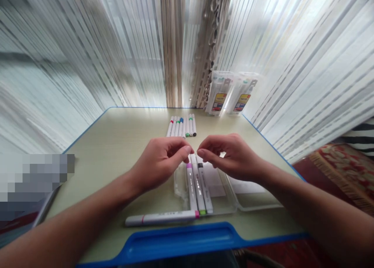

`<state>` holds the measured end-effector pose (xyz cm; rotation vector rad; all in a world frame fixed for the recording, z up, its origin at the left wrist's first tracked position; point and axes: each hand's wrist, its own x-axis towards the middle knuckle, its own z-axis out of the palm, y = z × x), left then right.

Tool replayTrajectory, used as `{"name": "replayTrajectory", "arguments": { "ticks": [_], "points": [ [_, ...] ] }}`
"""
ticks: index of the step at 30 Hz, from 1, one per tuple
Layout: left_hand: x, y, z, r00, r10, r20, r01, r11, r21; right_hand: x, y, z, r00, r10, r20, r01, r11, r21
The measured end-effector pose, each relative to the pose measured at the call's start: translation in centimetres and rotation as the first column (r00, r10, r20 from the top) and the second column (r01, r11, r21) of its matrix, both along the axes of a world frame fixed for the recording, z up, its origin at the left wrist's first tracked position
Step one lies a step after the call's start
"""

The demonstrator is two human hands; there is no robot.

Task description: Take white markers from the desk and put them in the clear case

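Note:
Three white markers lie side by side in an open clear plastic case (230, 211): a purple-banded marker (191, 186), a green-ended marker (199, 190) and a black-banded marker (205, 188). My left hand (165, 157) is at the upper end of the purple-banded one, thumb and forefinger pinched. Facing it, my right hand (226, 155) has curled fingers with thumb and forefinger together, by the black-banded marker's top. Whatever either pinch holds, if anything, is hidden. Across the front, a pink-banded marker (163, 219) lies sideways outside the row.
Beyond my hands, several white markers (181, 125) with coloured bands lie in a row. Two clear cases with labels (217, 98) stand at the table's back right. The table (99, 143) has a blue edge and a raised blue front lip (184, 236). Curtains (131, 45) hang behind.

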<state>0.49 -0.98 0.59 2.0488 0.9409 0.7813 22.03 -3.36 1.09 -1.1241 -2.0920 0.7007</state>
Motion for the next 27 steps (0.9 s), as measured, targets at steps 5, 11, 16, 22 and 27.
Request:
{"name": "replayTrajectory", "arguments": {
  "ticks": [5,11,16,22,27],
  "points": [
    [-0.5,-0.3,1.0,0.998,-0.067,0.002,0.067,0.997,-0.03,0.0,0.0,0.1,1.0,-0.005,0.009,0.005,1.0,0.011],
    [-1.2,-1.3,2.7,0.844,-0.477,-0.246,0.492,0.871,-0.001,0.1,0.1,0.0,1.0,0.006,0.003,-0.006,1.0,0.024],
    [-0.8,-1.8,2.3,0.727,-0.468,-0.503,0.553,0.833,0.024,0.0,0.2,-0.1,1.0,0.015,0.004,-0.015,0.999,0.033],
    [-0.6,-2.5,2.5,0.735,-0.47,-0.488,0.512,0.857,-0.055,0.1,0.3,-0.2,1.0,0.014,0.004,-0.014,1.0,0.017],
    [-0.9,-2.0,3.0,0.859,-0.465,-0.212,0.431,0.882,-0.191,0.1,0.2,-0.1,0.999,0.006,-0.033,-0.007,1.0,-0.028]
  ]
}}
